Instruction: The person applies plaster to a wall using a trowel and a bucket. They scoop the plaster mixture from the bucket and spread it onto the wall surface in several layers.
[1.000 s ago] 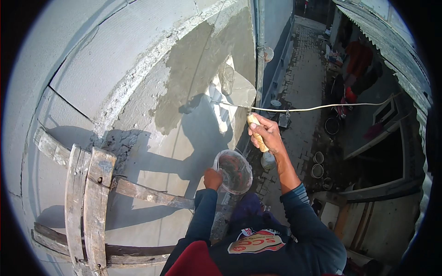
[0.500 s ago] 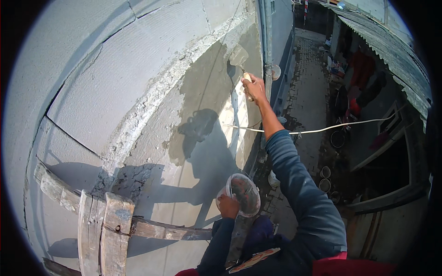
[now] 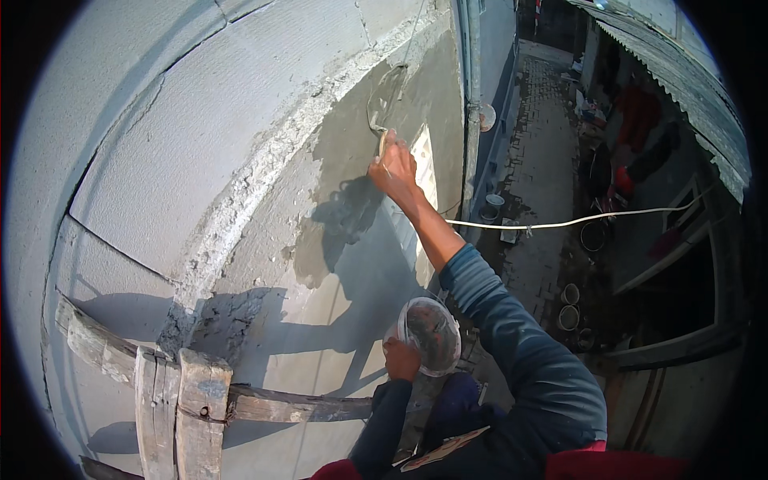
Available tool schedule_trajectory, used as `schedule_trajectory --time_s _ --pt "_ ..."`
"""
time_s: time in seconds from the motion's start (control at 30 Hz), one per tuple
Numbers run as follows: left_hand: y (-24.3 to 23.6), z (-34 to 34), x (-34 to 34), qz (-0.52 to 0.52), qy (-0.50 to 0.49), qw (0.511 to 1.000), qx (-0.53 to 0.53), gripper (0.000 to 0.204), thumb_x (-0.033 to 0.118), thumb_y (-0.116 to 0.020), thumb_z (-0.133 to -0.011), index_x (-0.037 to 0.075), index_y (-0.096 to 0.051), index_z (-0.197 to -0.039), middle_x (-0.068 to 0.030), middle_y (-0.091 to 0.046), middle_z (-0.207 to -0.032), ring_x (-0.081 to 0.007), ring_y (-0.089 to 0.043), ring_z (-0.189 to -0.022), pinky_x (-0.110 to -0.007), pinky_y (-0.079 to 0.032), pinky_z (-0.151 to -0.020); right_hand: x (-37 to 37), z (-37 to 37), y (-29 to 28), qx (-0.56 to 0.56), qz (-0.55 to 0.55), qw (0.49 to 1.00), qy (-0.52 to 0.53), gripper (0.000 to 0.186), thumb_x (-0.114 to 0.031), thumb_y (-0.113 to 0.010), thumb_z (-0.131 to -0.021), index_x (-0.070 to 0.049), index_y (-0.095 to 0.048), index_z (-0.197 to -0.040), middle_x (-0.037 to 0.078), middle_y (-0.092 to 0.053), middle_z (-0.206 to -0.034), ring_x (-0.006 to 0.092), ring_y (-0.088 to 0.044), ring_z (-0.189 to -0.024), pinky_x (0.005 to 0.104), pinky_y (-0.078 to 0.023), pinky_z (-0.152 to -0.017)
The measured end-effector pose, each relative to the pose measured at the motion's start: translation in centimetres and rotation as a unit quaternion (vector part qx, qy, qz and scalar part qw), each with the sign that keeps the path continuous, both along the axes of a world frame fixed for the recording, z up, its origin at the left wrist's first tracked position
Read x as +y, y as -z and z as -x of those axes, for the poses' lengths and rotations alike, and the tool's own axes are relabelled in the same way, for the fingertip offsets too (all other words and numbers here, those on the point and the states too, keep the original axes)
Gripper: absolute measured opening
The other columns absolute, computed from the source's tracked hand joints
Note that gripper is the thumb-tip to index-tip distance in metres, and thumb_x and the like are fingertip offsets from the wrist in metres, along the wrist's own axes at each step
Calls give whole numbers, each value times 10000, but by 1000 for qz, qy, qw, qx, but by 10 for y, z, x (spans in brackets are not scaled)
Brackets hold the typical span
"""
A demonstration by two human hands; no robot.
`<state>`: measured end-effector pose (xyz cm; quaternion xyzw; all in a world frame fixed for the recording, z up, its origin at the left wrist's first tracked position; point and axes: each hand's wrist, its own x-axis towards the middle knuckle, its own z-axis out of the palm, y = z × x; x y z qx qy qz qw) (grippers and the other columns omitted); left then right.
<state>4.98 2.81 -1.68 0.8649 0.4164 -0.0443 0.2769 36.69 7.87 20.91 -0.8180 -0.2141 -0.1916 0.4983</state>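
My right hand (image 3: 394,170) is closed round the pale handle of a trowel (image 3: 387,98), whose blade lies against the wet grey plaster (image 3: 340,140) on the wall. Mortar colour makes the blade's outline hard to pick out. Low in front of me, my left hand (image 3: 402,360) grips the rim of a whitish bucket (image 3: 452,340). Grey mix smears the bucket's inside, with a reddish patch showing. Shadows of my head and arms fall across the wall beside the plaster.
Wooden scaffold timbers (image 3: 204,400) stand against the wall at lower left. A pale cable (image 3: 560,222) crosses to the right. Far below runs a paved alley (image 3: 540,136) with several buckets, beside a corrugated roof (image 3: 680,88). A pipe (image 3: 472,88) runs down the wall's corner.
My right hand has swung left and slightly down with the trowel, whose blade was higher on the right. The bucket and my left hand have shifted slightly right in view.
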Motion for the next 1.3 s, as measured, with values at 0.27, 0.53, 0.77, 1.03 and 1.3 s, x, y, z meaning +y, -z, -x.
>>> schedule_trajectory --time_s 0.27,0.53,0.77,1.03,1.3 --pt "-6 -3 2 -1 2 1000 15 520 351 -620 -915 -64 -478 -1194 -277 -545 -1202 -457 -614 -1055 -527 -519 -881 -36 -3 60 71 -169 982 -42 657 -63 -708 -769 38 -499 -1384 142 -651 -824 149 -585 -525 328 -489 -484" --pt "4 2 1 -51 11 998 -22 544 413 -598 -926 -73 -507 -1152 -285 -586 -1125 -457 -654 -966 -531 -529 -831 -18 -73 37 96 -98 990 -27 598 -119 -727 -720 74 -578 -1266 234 -692 -922 308 -692 -815 384 -534 -754" --pt "1 4 5 -37 -1 999 4 533 397 -610 -916 -66 -493 -1151 -278 -570 -1144 -457 -644 -989 -534 -531 -831 -19 16 4 10 -214 970 -112 673 -144 -690 -777 55 -480 -1385 213 -672 -889 296 -673 -715 395 -542 -641" --pt "6 3 2 -49 6 999 -3 540 425 -592 -928 -68 -507 -1133 -281 -590 -1116 -455 -654 -966 -530 -528 -830 -33 -94 15 192 -364 897 -160 643 -1 -693 -780 47 -503 -1392 48 -595 -724 121 -556 -551 284 -464 -444" --pt "0 4 3 -21 -12 1000 -6 529 381 -622 -904 -73 -485 -1139 -288 -564 -1152 -457 -632 -1016 -536 -528 -850 -18 -110 18 82 -230 961 -132 694 -78 -718 -764 56 -485 -1404 119 -657 -807 162 -593 -577 304 -492 -517"
